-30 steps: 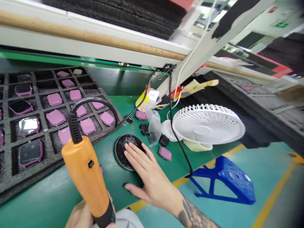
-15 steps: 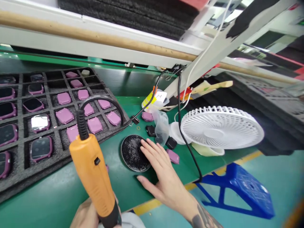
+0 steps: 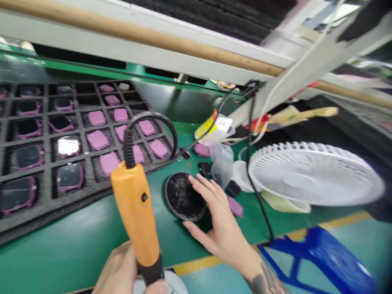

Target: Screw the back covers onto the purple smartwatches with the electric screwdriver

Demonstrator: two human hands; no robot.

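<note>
My left hand [image 3: 118, 269] is closed around the black front end of an orange corded handheld power tool [image 3: 136, 212], with its cord end pointing up and away from me. The tool's working tip is hidden below my fist. My right hand [image 3: 222, 220] is stretched out with fingers apart at a round black dish [image 3: 180, 196] with a textured, mesh-like top. Its fingertips lie over the far right rim, and the thumb tip is at the near edge. Whether the hand presses on the dish cannot be told.
A dark foam tray [image 3: 98, 192] at left holds several purple watch cases and watches with dark screens. Beyond the dish are a black watch-like piece [image 3: 205, 168], a clear plastic bag [image 3: 222, 161] and a purple case [image 3: 235, 206]. A white fan [image 3: 315, 175] and blue stool [image 3: 333, 261] stand right.
The view has shifted, so most things appear further right. My right thumb has come closer to the dish's near edge. My left hand keeps its hold on the orange tool.
</note>
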